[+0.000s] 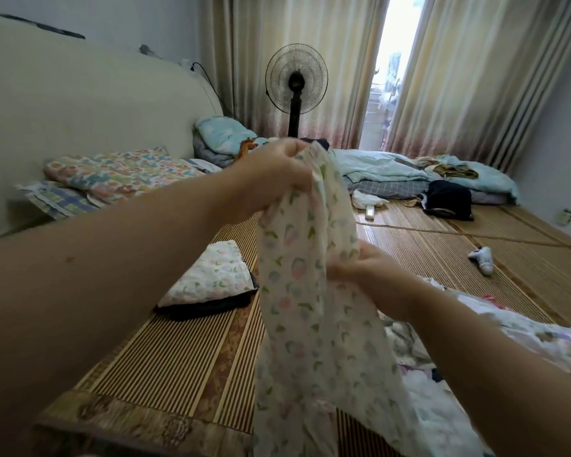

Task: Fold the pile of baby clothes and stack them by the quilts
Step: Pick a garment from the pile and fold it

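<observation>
Head view, left hand (pixel 274 176), right hand (pixel 363 275), fingers of both gripping floral garment (pixel 310 341)

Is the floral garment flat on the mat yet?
No, the left hand grips the garment at its top and the right hand pinches its middle, so it hangs.

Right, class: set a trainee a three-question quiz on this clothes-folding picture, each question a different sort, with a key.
1. True or false: the left hand grips the floral garment higher up than the right hand does.
2. The standing fan is: A) before the curtains B) in a hand C) lying flat.
3. Fill in: the folded floral piece lies on a ____ folded item.
Key: 1 true; 2 A; 3 dark.
</observation>
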Available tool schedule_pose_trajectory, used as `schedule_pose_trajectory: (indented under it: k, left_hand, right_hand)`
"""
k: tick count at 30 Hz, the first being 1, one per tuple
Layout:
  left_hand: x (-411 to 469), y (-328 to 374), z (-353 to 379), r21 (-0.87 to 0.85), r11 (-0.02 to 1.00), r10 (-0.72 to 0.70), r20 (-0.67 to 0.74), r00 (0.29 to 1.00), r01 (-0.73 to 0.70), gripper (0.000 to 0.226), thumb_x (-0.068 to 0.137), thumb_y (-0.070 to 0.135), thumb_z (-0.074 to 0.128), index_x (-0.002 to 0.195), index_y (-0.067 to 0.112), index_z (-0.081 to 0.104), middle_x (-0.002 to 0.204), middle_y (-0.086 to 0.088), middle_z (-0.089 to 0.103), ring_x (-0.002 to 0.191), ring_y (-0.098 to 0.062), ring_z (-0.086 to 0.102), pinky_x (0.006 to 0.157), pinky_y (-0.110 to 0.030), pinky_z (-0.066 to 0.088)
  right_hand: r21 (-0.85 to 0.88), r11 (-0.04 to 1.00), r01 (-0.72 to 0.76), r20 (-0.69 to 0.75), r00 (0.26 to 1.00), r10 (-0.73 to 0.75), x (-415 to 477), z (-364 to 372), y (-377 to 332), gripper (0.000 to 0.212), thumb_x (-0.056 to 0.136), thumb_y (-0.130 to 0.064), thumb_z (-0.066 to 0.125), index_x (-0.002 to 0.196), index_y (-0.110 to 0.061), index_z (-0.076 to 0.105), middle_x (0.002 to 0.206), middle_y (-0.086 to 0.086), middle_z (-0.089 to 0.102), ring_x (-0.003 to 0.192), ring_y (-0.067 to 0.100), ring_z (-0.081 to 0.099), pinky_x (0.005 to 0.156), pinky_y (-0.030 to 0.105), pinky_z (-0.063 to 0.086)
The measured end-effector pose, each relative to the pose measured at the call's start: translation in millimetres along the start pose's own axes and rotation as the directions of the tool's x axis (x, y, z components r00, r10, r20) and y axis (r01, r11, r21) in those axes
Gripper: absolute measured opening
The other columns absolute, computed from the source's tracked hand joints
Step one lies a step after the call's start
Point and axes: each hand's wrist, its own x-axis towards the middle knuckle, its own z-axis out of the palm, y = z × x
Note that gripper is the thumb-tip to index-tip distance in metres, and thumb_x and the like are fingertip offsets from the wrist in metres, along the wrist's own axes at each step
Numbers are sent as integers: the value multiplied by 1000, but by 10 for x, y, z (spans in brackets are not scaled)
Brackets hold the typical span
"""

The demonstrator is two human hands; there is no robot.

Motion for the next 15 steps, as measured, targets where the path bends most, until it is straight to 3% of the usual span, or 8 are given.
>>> schedule_pose_trajectory:
  k: [4, 7, 10, 13, 15]
  left_hand:
    - [-15, 222, -184, -295, 953, 95, 96, 991, -63, 57, 63, 0, 45, 119, 10, 53, 102, -14, 59, 80, -23, 64, 72, -35, 58]
    - [-37, 351, -270, -431, 898, 165, 148, 975, -87, 56, 61, 1, 39, 116, 10, 51, 97, -13, 55, 78, -22, 58, 72, -34, 56]
    - [-74, 396, -297, -552, 830, 226, 196, 954, -83, 54, 65, -1, 34, 116, 7, 48, 91, -12, 55, 75, -21, 58, 71, -32, 55]
    - [-107, 375, -332, -641, 763, 273, 197, 942, -87, 56, 67, -2, 31, 121, 7, 46, 96, -13, 56, 79, -23, 60, 74, -32, 56]
    - [-133, 340, -416, -679, 725, 298, 162, 941, -113, 54, 71, 0, 31, 121, 8, 47, 98, -13, 58, 82, -24, 62, 76, -32, 57]
  right_hand:
    - [-76, 985, -152, 143, 976, 162, -28, 5, 144, 33, 76, -10, 72, 108, -3, 70, 108, 18, 71, 99, 35, 69, 85, 45, 57]
    - [68, 985, -158, 267, 954, 134, 10, 122, 162, 24, 81, -5, 64, 103, -9, 73, 104, 13, 72, 95, 29, 70, 77, 35, 58]
    - [183, 966, -182, 412, 906, 93, 86, 339, 163, 28, 82, -4, 55, 96, -14, 77, 96, 5, 74, 89, 20, 71, 75, 30, 57]
    - [216, 961, -172, 502, 864, 41, 154, 550, 208, 30, 82, -5, 51, 99, -12, 75, 97, 5, 72, 91, 21, 69, 82, 34, 57]
    - [283, 939, -193, 486, 873, 33, 161, 549, 225, 35, 78, -3, 45, 101, -7, 73, 97, 9, 71, 90, 24, 68, 85, 38, 56]
